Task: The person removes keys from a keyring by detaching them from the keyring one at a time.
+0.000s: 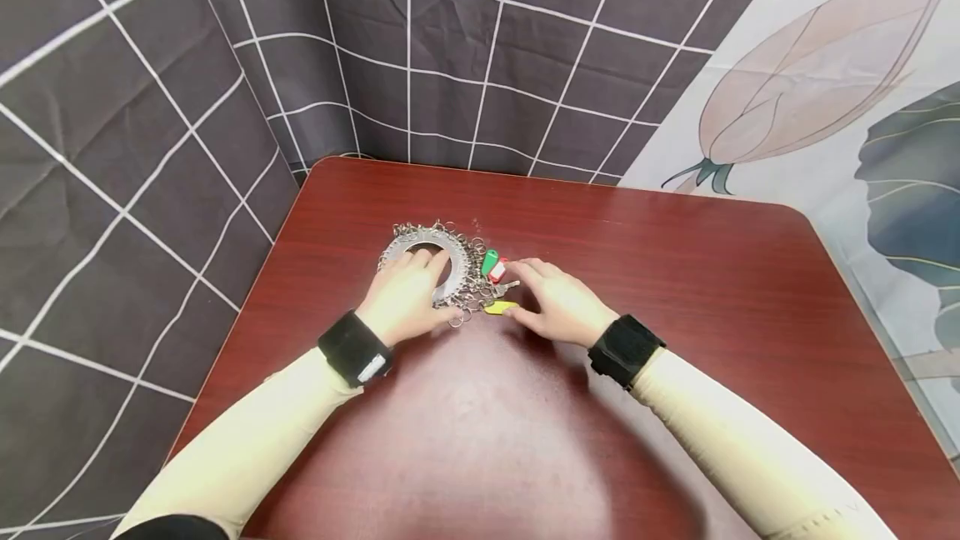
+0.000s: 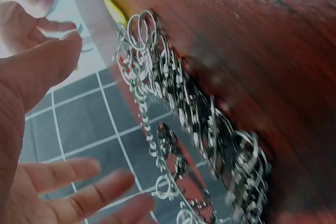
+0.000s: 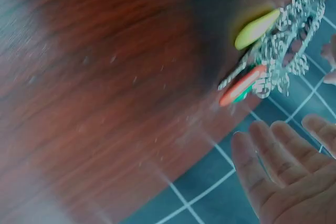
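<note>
A flat silver ring plate (image 1: 460,261) lies on the table, its rim crowded with small metal split rings (image 2: 148,29). My left hand (image 1: 405,297) is over its near left part, fingers spread and relaxed; in the left wrist view the fingers (image 2: 79,198) stand apart from the metal. On the plate's right side lie a green key tag (image 1: 489,262), a red key tag (image 3: 241,86), a key (image 1: 508,286) and a yellow key tag (image 3: 257,29). My right hand (image 1: 561,305) is just right of these tags, its fingers (image 3: 257,166) loosely extended and holding nothing.
The reddish-brown wooden table (image 1: 712,290) has a rounded far edge. Behind and to the left hangs a dark curtain (image 1: 450,48) with a white grid. A floral-patterned sheet (image 1: 810,107) covers the right side. Black bands (image 1: 626,348) circle both wrists.
</note>
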The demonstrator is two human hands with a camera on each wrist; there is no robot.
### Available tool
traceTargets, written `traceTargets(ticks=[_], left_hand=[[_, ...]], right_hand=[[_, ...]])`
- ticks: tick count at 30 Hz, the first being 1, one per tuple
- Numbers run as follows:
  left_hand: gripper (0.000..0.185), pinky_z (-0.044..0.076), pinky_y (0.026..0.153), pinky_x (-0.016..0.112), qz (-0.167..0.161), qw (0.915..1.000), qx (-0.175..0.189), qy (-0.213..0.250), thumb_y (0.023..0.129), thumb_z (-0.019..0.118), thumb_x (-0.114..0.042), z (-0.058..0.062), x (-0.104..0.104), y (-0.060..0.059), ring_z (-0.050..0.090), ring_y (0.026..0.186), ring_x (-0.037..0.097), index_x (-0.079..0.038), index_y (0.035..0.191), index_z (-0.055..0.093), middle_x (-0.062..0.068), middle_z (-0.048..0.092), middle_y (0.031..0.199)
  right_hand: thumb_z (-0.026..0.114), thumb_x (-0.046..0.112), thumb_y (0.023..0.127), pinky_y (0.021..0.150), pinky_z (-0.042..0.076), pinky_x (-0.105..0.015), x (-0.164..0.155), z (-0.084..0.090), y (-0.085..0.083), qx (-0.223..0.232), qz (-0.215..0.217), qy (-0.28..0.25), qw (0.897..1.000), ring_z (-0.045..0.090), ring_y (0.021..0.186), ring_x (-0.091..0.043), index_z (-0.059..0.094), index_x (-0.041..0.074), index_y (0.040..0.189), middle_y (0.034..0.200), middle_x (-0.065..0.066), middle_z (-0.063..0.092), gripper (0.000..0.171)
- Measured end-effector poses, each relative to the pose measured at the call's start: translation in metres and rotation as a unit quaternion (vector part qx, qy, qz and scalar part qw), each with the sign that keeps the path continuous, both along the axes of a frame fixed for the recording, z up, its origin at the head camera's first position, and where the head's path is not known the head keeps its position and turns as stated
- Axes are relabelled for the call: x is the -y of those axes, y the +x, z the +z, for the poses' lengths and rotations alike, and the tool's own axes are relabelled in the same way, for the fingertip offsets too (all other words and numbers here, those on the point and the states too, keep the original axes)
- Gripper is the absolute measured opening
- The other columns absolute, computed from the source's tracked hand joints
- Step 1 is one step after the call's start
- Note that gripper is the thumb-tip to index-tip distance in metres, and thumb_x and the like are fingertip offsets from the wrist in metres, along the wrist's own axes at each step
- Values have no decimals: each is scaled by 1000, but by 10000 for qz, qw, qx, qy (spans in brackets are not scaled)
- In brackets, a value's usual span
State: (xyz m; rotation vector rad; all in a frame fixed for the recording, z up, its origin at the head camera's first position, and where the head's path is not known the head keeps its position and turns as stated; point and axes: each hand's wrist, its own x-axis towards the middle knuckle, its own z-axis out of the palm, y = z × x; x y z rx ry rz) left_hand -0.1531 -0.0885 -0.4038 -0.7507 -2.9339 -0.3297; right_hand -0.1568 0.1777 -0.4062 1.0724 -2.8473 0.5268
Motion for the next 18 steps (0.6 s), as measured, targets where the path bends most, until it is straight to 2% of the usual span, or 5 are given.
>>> traceTargets(ticks=[4,8,12,18], left_hand=[[74,48,85,47,-230,9994,-38,-261,69,76,-59,-2,-8,-4,57,102,31,-7,119,61,11,62,109],[61,48,82,45,-407,9976,-12,-565,69,77,-58,-5,-15,-10,59,93,30,-9,104,67,8,63,100],[57,47,84,43,-545,9956,108,-749,69,78,-54,-8,-20,-14,59,93,28,-12,106,69,6,64,102],[50,47,85,41,-736,9928,142,-934,72,78,-51,-9,-27,-20,58,92,25,-12,103,70,4,63,99]], right_hand=[[75,27,83,86,47,-39,12,-4,-1,122,162,22,9998,56,95,-22,59,3,124,110,-11,58,50],[76,22,82,84,47,-36,22,-8,-4,268,335,-4,9991,56,93,-20,63,5,116,109,-10,56,41],[77,21,82,82,47,-34,30,-14,-9,270,457,-45,9986,55,91,-18,65,6,111,108,-7,55,34],[76,23,83,74,45,-31,32,-19,-14,314,381,260,9984,51,80,-15,66,10,103,97,-3,51,26]])
